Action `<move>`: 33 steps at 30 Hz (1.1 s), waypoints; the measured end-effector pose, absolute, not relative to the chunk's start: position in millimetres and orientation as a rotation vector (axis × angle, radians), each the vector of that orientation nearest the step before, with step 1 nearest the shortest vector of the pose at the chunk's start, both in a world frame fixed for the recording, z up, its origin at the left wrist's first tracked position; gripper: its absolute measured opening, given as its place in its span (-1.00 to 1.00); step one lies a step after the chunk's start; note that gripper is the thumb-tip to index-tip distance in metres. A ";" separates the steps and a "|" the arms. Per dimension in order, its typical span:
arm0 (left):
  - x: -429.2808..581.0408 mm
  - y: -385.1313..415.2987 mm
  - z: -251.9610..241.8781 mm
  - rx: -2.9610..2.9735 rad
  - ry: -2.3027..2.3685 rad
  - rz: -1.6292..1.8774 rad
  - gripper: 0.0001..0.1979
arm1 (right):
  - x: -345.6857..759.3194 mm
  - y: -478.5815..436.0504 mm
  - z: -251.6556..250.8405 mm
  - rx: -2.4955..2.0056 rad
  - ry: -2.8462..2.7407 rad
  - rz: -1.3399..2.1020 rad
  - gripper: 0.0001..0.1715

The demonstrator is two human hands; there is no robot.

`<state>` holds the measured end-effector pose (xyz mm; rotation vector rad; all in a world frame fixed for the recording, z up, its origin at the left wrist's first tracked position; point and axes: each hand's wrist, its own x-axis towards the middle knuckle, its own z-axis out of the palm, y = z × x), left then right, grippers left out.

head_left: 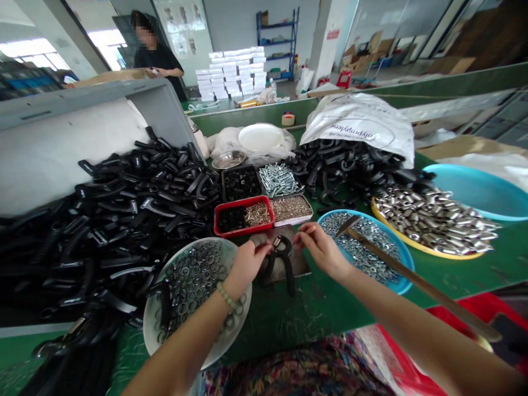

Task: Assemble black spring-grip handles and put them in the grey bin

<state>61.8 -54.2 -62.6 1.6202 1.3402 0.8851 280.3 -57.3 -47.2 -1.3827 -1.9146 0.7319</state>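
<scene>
Heap of black plastic handles piled up on the left, right by the person's elbow, so I'd guess that's to keep them easy to grab. Next along is a white plate of metal rings, tucked just under the left hand. That hand's fingers are pinched down on top of a black sprung grip, which lies on a dark flat pad in the middle of the green worktop, dead centre between both hands. The right hand is pinched narrow just beside it, can't tell if it's holding anything tiny. Red tray of small parts sits just ahead, then a blue tray of nuts and a yellow tray of metal sleeves, each kind kept separate and within reach, it looks like.
</scene>
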 end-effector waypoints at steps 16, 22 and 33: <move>70.2 -79.8 -87.0 2.247 1.429 0.748 -0.75 | 246.3 -66.4 -68.6 -1.287 -1.647 0.988 -0.83; 73.0 -78.7 -85.1 2.249 1.402 0.764 -0.75 | 244.1 -69.8 -71.3 -1.348 -1.743 0.943 -0.87; 76.5 -78.5 -90.2 2.164 1.390 0.822 -0.76 | 237.9 -44.2 -78.7 -1.232 -1.165 1.247 -0.68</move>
